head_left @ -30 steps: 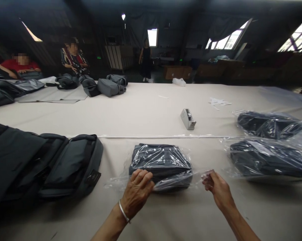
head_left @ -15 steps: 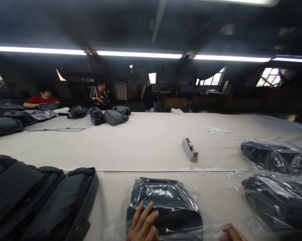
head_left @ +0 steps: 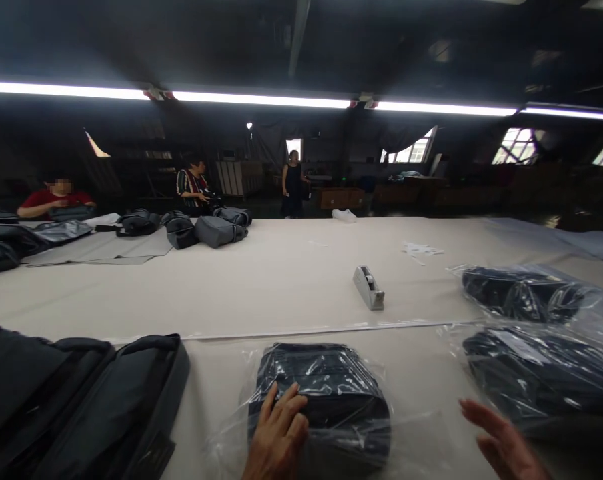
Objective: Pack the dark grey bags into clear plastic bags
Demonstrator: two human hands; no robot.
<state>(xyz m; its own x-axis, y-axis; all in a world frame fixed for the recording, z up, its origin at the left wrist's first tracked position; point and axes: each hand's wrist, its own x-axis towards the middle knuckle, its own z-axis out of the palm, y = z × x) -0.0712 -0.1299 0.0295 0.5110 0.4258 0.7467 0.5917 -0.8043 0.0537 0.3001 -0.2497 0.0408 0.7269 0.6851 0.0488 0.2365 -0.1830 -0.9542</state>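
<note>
A dark backpack in a clear plastic bag (head_left: 331, 400) lies on the pale table in front of me. My left hand (head_left: 279, 430) rests on its left part with the fingers spread over the plastic. To the right of it, my right hand (head_left: 504, 440) is raised with fingers apart and holds nothing, slightly blurred. Loose clear plastic spreads between the bag and that hand. Close by on the right is another bagged dark pack (head_left: 536, 380) with a white label.
Dark grey backpacks (head_left: 116, 400) fill the near left. A grey tape dispenser (head_left: 368, 288) stands mid-table, with white strips (head_left: 421, 249) beyond. Another bagged pack (head_left: 521, 292) lies at right. Grey bags (head_left: 219, 231) sit at the far edge, and several people are behind.
My right hand has let go of the plastic edge, opened and moved right. My left hand stays on the bagged backpack. The view has turned slightly to the right.
</note>
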